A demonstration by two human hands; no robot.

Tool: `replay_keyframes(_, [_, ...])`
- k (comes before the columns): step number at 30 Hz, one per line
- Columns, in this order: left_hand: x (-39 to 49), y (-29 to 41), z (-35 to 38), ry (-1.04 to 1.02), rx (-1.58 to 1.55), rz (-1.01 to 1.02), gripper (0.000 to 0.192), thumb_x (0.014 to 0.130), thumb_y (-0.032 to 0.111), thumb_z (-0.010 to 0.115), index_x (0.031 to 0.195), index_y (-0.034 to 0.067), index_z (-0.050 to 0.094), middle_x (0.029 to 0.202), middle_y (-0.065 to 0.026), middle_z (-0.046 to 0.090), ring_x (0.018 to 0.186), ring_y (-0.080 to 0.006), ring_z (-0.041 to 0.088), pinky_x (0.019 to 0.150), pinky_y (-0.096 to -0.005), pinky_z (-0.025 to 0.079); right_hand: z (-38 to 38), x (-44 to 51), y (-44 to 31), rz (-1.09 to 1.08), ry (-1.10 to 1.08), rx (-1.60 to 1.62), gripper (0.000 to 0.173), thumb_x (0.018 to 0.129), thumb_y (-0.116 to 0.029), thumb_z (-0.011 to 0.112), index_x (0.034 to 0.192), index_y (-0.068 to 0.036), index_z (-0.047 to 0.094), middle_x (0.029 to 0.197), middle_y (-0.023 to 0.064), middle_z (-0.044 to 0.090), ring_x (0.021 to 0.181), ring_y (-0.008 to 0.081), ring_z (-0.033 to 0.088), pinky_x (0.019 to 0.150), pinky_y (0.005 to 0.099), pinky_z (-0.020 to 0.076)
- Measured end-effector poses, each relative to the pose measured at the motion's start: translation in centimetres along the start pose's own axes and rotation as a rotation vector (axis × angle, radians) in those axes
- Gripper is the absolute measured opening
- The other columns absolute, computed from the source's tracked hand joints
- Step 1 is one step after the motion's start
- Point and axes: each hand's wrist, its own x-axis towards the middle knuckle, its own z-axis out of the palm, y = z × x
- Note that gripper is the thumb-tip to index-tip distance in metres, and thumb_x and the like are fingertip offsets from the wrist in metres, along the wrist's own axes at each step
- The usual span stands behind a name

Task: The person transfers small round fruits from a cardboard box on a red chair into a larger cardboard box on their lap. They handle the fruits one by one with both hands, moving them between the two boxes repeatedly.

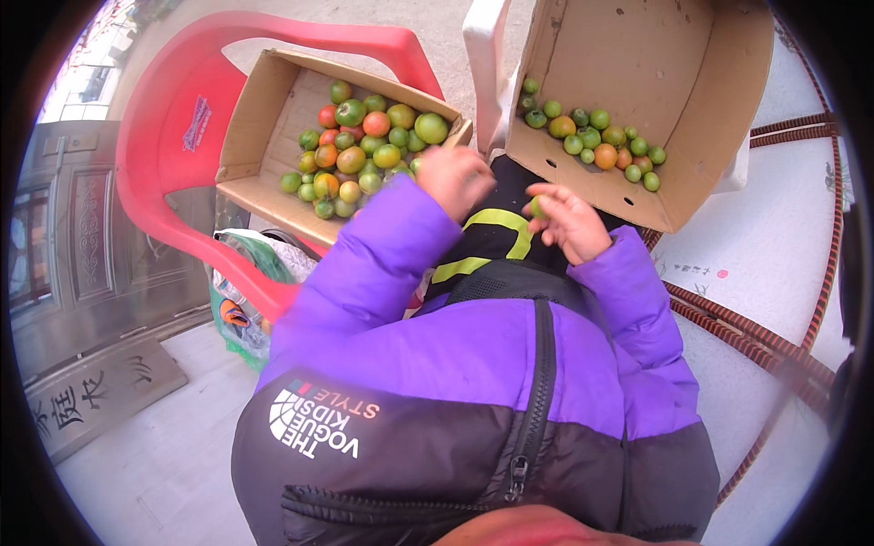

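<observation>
My left hand point(456, 181) is blurred, its fingers curled, beside the near right corner of a cardboard box point(263, 109) on a red plastic chair; whether it holds anything cannot be told. That box holds many tomatoes point(351, 160), green, orange and red, mostly heaped in its right part. My right hand point(570, 222) pinches a small green tomato point(539, 207) between thumb and fingers, above my black trousers with yellow-green stripes. A second, tilted cardboard box point(628, 48) rests at the upper right, with smaller, mostly green tomatoes point(591, 138) gathered along its lower side.
The red chair's armrest point(205, 249) curves around the left box. Below it a green and clear plastic bag point(256, 307) holds mixed items. A white plastic chair point(485, 41) stands under the right box. Metal doors point(95, 239) and a board with writing point(102, 403) are at left.
</observation>
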Motion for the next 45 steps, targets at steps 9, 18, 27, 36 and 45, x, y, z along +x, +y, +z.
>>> replay_keyframes(9, [1.3, -12.7, -1.3, -0.076, 1.011, -0.547, 0.041, 0.074, 0.018, 0.068, 0.114, 0.008, 0.062, 0.144, -0.0204, 0.039, 0.142, -0.0398, 0.022, 0.113, -0.0518, 0.023, -1.6, 0.9, -0.3, -0.399, 0.542, -0.001, 0.052, 0.094, -0.013, 0.056, 0.140, 0.001, 0.035, 0.133, 0.0197, 0.045, 0.099, 0.0210, 0.063, 0.072, 0.0270, 0.0514])
replay_keyframes(18, [-0.9, -4.1, -2.5, 0.271, 0.478, -0.260, 0.042, 0.066, 0.027, 0.079, 0.096, 0.003, 0.062, 0.130, -0.0256, 0.049, 0.133, -0.0474, 0.034, 0.107, -0.0548, 0.033, 0.0, 0.3, -0.1, -0.168, 0.166, -0.162, 0.045, 0.095, -0.023, 0.057, 0.133, -0.003, 0.047, 0.119, 0.0098, 0.057, 0.095, 0.0151, 0.061, 0.075, 0.0274, 0.0482])
replay_keyframes(27, [-1.7, 4.1, -0.6, 0.038, 0.028, 0.112, 0.052, 0.071, 0.019, 0.077, 0.118, 0.006, 0.060, 0.129, -0.0199, 0.052, 0.124, -0.0388, 0.047, 0.105, -0.0469, 0.037, 1.8, -0.8, 0.1, -0.031, -0.112, -0.177, 0.047, 0.092, -0.028, 0.061, 0.132, -0.007, 0.047, 0.107, 0.0089, 0.062, 0.083, 0.0110, 0.061, 0.068, 0.0254, 0.0487])
replay_keyframes(36, [-1.2, -9.0, -4.4, -0.024, 0.561, -0.637, 0.045, 0.080, 0.032, 0.071, 0.121, 0.018, 0.060, 0.127, -0.0146, 0.055, 0.112, -0.0357, 0.057, 0.097, -0.0450, 0.044, -1.2, 1.0, -0.7, -0.481, 0.562, -0.004, 0.056, 0.092, -0.016, 0.060, 0.140, 0.000, 0.036, 0.133, 0.0200, 0.044, 0.101, 0.0194, 0.061, 0.071, 0.0280, 0.0516])
replay_keyframes(45, [-0.6, -7.6, -3.0, 0.073, 0.337, -0.619, 0.057, 0.079, 0.028, 0.073, 0.130, 0.014, 0.053, 0.122, -0.0197, 0.057, 0.105, -0.0355, 0.061, 0.091, -0.0437, 0.049, -0.2, 1.1, 0.0, -0.241, 0.321, -0.134, 0.049, 0.093, -0.018, 0.058, 0.136, 0.000, 0.043, 0.125, 0.0155, 0.052, 0.096, 0.0187, 0.062, 0.072, 0.0272, 0.0492])
